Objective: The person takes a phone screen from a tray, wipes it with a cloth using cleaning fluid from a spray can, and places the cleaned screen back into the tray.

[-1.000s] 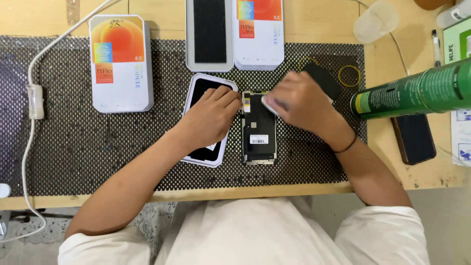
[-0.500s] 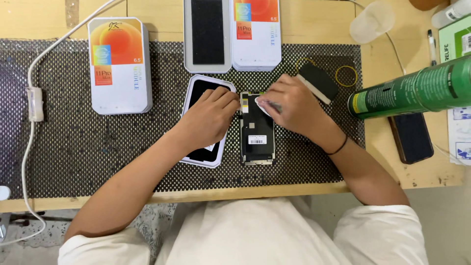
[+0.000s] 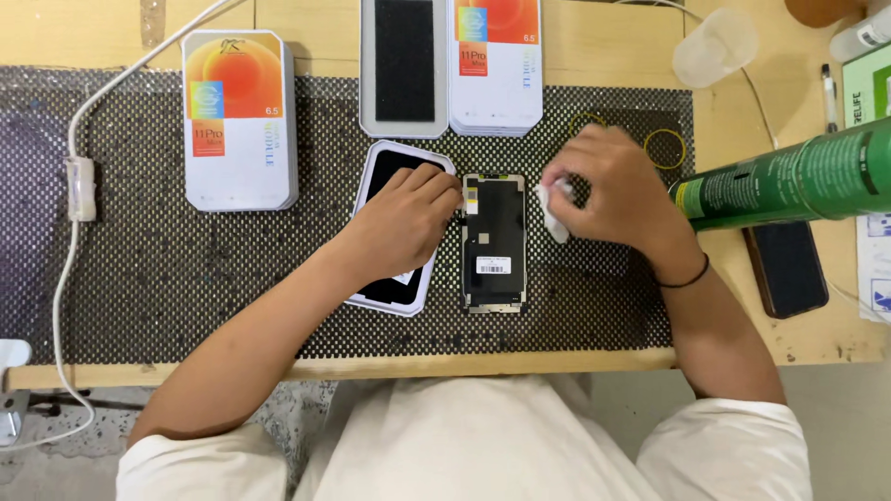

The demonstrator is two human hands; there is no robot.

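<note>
1. The screen (image 3: pixel 495 243) lies flat on the mat (image 3: pixel 167 278) at the centre of the counter (image 3: pixel 613 37), long axis running away from the person, between the two hands.
2. The left hand (image 3: pixel 408 218) rests over the tray (image 3: pixel 394 288) beside it, fingertips pressing the screen's upper left edge.
3. The right hand (image 3: pixel 613 190) is pinched on a white wipe (image 3: pixel 552 209) that touches the screen's upper right edge; it looks equally near.
4. The hands are apart, one on each side of the screen.
5. Count: one screen, two printed boxes (image 3: pixel 239 121), two trays, two rubber rings (image 3: pixel 665 148), one green tube (image 3: pixel 789 181), one dark phone (image 3: pixel 787 269), one white cable (image 3: pixel 79 176).
</note>
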